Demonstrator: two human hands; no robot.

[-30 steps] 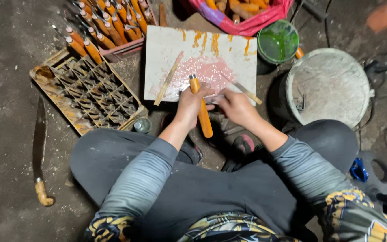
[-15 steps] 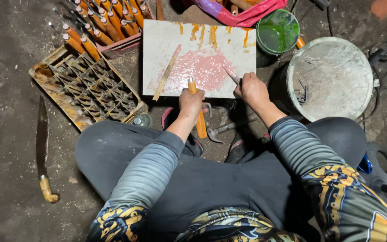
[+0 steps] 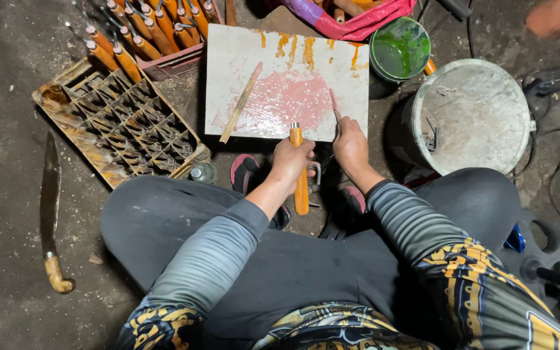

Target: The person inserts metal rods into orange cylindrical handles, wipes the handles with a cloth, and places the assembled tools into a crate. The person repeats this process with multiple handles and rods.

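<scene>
My left hand (image 3: 291, 162) grips an orange wooden tool handle (image 3: 300, 191) held upright, its metal-capped top at the near edge of a white board (image 3: 228, 65) smeared with pink paste. Beside it, my right hand (image 3: 350, 144) holds a thin stick (image 3: 334, 107) whose tip rests in the pink smear (image 3: 290, 97). A flat wooden stick (image 3: 241, 102) lies on the left of the board. My knees frame both hands.
A divided wooden crate (image 3: 121, 126) sits at the left, with several orange-handled tools (image 3: 134, 32) standing in a crate behind it. A long knife (image 3: 50, 214) lies on the ground at far left. A green-filled pot (image 3: 400, 48) and a grey bucket (image 3: 471, 116) stand at the right.
My right hand has come back toward me, from the board's right side to its near edge. The left hand with the orange handle has barely shifted.
</scene>
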